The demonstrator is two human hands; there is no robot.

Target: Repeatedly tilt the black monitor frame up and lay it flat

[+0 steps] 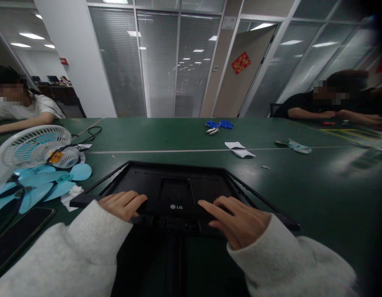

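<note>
In my head view, the black monitor (175, 192) lies back up under both sets of fingers, over the green tabletop (305, 194). The left hand (124, 204) has its fingers bent close together along the monitor's near edge; the right hand (238, 216) has its index finger stretched out, thumb apart from it. I cannot tell whether either is clamped on that edge. Between them I read the LG logo (176, 207); a dark stand column (174, 260) runs from there toward the camera. Left of the left fingers I see light-blue fan blades (59, 179), a white fan (67, 157) just beyond them. Past the right fingers lie white paper (242, 152) and, farther off, blue gloves (220, 124).
</note>
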